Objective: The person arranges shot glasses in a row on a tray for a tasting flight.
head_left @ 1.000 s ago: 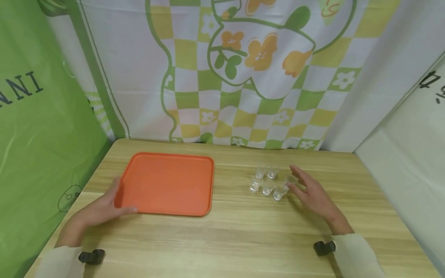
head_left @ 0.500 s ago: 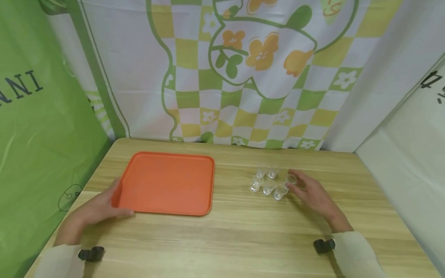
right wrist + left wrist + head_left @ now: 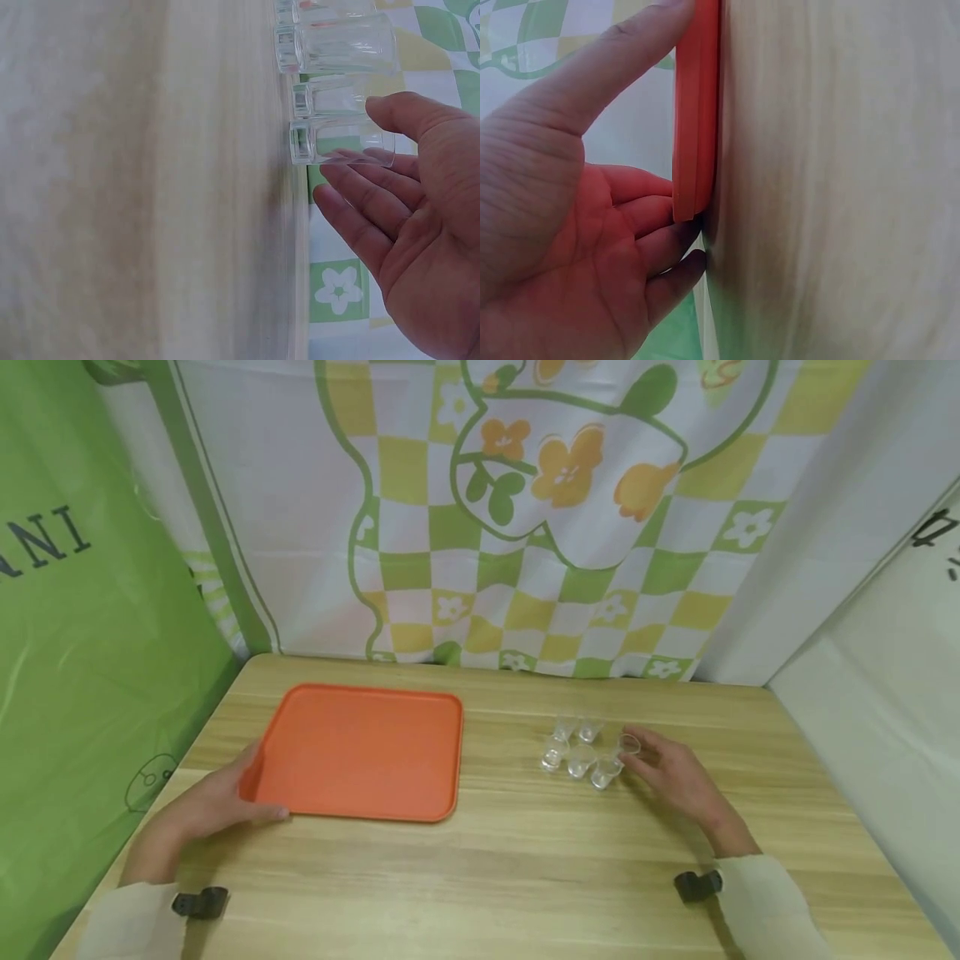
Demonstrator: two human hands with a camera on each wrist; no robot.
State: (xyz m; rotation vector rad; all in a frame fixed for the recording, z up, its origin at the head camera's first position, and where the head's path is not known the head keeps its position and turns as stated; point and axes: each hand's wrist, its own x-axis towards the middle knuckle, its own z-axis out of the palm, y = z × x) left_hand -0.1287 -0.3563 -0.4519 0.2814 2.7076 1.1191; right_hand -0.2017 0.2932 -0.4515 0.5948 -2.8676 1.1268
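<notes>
1. My left hand [image 3: 206, 806] is spread wide around the near-left corner of the orange tray [image 3: 360, 756]: the thumb lies along the near rim and the fingers reach the left side, touching it.
2. The tray lies flat on the wood-grain table [image 3: 450, 877], most of it stretching to the right of that hand and beyond it.
3. My right hand [image 3: 671, 777] is narrowed around a single clear shot glass [image 3: 341, 142], thumb near the rim on one side, fingers on the other; how firmly I pinch it, I cannot tell.
4. That glass is upright, thick base down; whether the base touches the wood I cannot make out.
5. Five other shot glasses [image 3: 604, 772] stand close together just left of my right hand, three in a slanting row nearer me and two behind them.
6. Behind each hand, by the cuffs of my pale sleeves [image 3: 765, 902], sit black wrist mounts [image 3: 697, 886].
7. Beyond both hands hangs a checked curtain [image 3: 570, 635] with orange flowers; green cloth [image 3: 112, 610] hangs to the left of my left hand.
</notes>
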